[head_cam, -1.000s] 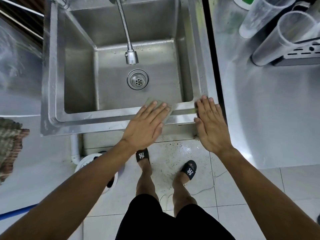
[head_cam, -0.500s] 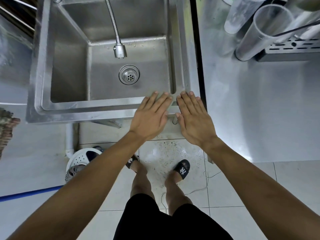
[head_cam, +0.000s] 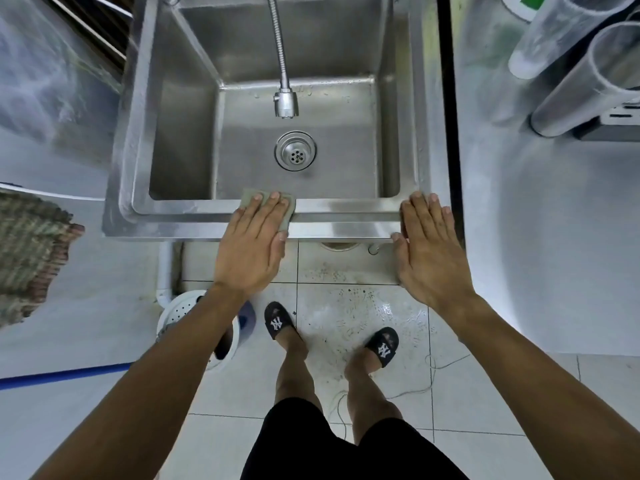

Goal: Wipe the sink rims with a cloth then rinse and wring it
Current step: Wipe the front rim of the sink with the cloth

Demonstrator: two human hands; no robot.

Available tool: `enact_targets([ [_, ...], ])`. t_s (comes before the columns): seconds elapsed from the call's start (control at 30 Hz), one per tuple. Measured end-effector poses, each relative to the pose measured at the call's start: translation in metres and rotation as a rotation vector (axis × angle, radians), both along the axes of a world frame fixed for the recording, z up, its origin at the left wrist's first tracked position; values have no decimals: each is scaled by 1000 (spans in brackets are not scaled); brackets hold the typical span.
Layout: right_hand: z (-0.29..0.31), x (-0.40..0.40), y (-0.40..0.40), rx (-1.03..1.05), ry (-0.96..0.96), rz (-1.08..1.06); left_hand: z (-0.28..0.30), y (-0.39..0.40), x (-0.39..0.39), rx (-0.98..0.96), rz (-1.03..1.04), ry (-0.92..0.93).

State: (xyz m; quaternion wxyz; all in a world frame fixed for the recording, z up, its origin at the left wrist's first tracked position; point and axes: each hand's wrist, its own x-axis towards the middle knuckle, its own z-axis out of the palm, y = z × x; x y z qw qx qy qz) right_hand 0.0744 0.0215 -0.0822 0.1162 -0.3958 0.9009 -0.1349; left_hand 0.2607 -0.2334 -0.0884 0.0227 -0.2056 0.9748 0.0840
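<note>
Our left hand (head_cam: 251, 251) presses the cloth (head_cam: 266, 206) flat on the near sink rim (head_cam: 346, 216); the right hand (head_cam: 429, 251) rests open, empty. We should keep even pressure along the rim.

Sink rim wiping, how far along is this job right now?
Done: cannot tell which rims are already wiped. In hand: the left hand presses a flat grey-green cloth on the near rim of the stainless steel sink, while the right hand rests flat at the rim's right corner. Left: no water runs from the flexible metal faucet, so rinsing and wringing are not yet done.
</note>
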Motion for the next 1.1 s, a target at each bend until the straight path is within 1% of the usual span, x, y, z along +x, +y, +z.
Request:
enact_targets([
  [0.07,4,12,-21,-42,-19,34,2,-1,-1,13,110,8],
  [0.13,2,25,-53,-69,-35,116,3,17,-17,28,174,9],
  [0.17,1,31,-70,-67,-45,151,2,27,-23,39,159,6],
  [0.23,-2,39,-102,-48,-68,175,-2,29,-24,45,48,17],
  [0.3,-3,43,-128,-45,-74,183,-2,1,-7,38,-40,19],
  [0.33,-3,45,-137,-43,-70,211,-1,-17,7,38,-53,7],
  [0.43,-6,54,-150,9,12,385,5,-77,55,32,-16,-48],
  [0.5,-7,57,-157,52,50,434,5,-108,75,20,7,-44],
  [0.6,-7,62,-173,89,32,432,3,-101,61,24,113,-27],
  [0.63,-7,65,-178,96,38,444,3,-89,52,37,96,-30],
  [0.7,-8,68,-183,113,58,472,0,-72,40,35,-42,-29],
  [0.77,-9,65,-184,130,51,502,-4,-88,45,36,-159,-5],
  [0.8,-9,63,-184,140,42,514,-5,-101,54,31,-176,1],
  [0.9,-6,61,-183,157,22,520,-4,-142,89,12,-136,-25],
  [0.97,-5,62,-184,114,-6,493,-4,-155,101,-1,-107,-38],
  [1.03,-5,63,-186,-23,-55,402,-2,-148,92,-6,-129,-29],
  [1.1,-1,61,-185,-164,-117,228,-1,-125,68,13,-222,-9],
])
